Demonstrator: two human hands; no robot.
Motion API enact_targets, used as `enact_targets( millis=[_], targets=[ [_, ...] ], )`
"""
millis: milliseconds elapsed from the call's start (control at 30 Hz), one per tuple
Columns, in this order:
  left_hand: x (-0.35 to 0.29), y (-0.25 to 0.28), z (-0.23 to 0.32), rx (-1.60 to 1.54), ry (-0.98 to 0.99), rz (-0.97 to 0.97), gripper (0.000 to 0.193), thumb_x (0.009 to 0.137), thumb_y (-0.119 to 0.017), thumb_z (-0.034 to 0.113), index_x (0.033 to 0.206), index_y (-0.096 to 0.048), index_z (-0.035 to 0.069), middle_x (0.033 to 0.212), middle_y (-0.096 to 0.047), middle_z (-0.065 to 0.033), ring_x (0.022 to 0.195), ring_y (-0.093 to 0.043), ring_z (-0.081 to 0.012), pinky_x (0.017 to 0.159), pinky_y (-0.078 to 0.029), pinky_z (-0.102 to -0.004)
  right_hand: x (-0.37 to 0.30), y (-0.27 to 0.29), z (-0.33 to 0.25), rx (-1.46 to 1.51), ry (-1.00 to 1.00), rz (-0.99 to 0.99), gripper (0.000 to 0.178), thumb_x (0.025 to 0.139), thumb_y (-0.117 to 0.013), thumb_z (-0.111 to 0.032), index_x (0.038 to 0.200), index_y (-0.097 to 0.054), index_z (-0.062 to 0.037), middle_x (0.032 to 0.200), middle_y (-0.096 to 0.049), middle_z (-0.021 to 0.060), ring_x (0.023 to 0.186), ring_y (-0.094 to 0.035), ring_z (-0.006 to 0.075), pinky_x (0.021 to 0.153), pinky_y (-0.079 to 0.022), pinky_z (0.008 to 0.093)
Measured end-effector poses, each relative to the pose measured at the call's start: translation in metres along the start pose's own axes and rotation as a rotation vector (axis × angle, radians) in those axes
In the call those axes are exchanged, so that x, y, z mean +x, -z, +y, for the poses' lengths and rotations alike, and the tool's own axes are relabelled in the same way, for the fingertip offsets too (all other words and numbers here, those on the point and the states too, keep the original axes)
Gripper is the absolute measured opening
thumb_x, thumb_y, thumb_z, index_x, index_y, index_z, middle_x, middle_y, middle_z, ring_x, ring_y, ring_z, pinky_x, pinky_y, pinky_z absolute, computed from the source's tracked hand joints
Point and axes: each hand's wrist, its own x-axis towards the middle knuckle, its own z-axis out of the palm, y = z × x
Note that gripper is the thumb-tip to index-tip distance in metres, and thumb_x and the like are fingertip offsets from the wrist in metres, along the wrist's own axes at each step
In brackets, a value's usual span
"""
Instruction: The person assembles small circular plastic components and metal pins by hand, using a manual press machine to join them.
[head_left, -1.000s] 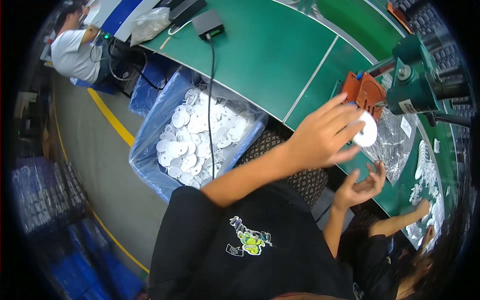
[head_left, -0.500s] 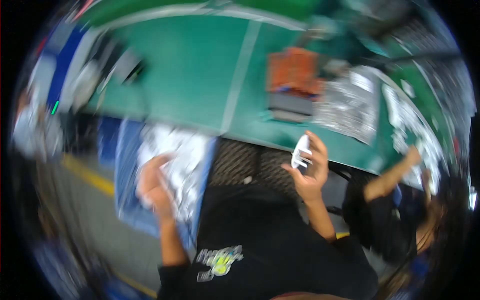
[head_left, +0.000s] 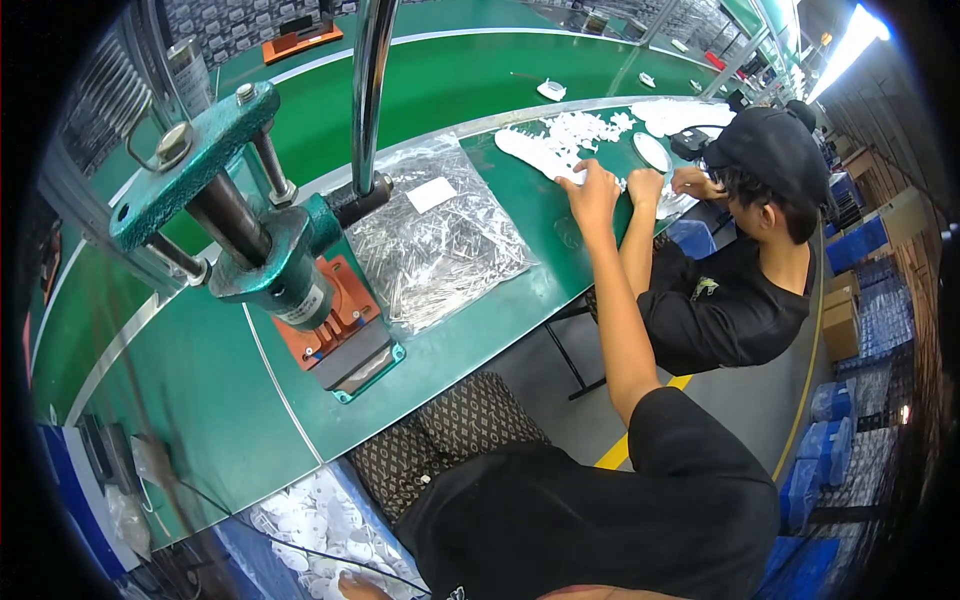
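My right hand (head_left: 594,192) is stretched far out over the right part of the green table. Its thumb and fingers are curled at the near end of a long white row of plastic parts (head_left: 535,152). What lies between the fingertips is too small to make out. At the lower edge only a sliver of my left hand (head_left: 362,587) shows, over a blue-lined bin (head_left: 352,492) of flat, rounded white plastic parts (head_left: 318,520). The fingers of that hand are mostly cut off by the picture's edge.
A green hand press (head_left: 270,250) with an orange fixture (head_left: 345,310) stands on the table (head_left: 215,400). Beside it lies a clear bag of thin pins (head_left: 440,250). A co-worker (head_left: 730,290) in a black cap sits close at my right, hands near a white pile (head_left: 580,130). A patterned cushion (head_left: 480,410) lies before me.
My view has swung to the right. My right hand, which held up a white plastic part, has reached out to the white row. My left hand has dropped to the lower edge of view.
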Motion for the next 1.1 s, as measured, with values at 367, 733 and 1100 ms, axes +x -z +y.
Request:
enact_targets(
  millis=[367, 733, 1100],
  targets=[
    [0.087, 0.131, 0.014, -0.225, -0.147, 0.216, 0.035, 0.090, -0.064, 0.016, 0.118, -0.061, -0.005, 0.113, -0.064, -0.0230, 0.103, -0.060, -0.0390, 0.095, -0.046, -0.0475, 0.007, -0.036, 0.009, -0.025, 0.038, -0.123, 0.037, 0.072, -0.083, -0.026, 0.096, -0.061, -0.0100, 0.096, -0.066, 0.0117, 0.105, -0.056, 0.0321, 0.095, -0.032, 0.0473],
    [0.109, 0.204, 0.034, -0.445, -0.276, 0.361, 0.031, 0.089, -0.065, 0.011, 0.115, -0.062, -0.006, 0.112, -0.065, -0.0221, 0.102, -0.061, -0.0388, 0.094, -0.047, -0.0480, -0.011, -0.045, 0.016, -0.214, 0.190, 0.007, 0.028, 0.090, -0.064, -0.024, 0.114, -0.063, -0.0094, 0.109, -0.066, 0.0080, 0.113, -0.055, 0.0273, 0.106, -0.025, 0.0626],
    [0.176, 0.266, 0.192, -0.533, -0.742, 0.580, 0.025, 0.082, -0.072, 0.000, 0.106, -0.068, -0.002, 0.102, -0.070, -0.0136, 0.091, -0.065, -0.0310, 0.085, -0.049, -0.0446, -0.040, -0.001, -0.047, 0.075, 0.340, 0.246, 0.027, 0.088, -0.065, -0.018, 0.111, -0.063, -0.0047, 0.108, -0.064, 0.0149, 0.110, -0.055, 0.0316, 0.105, -0.030, 0.0549]
  ],
)
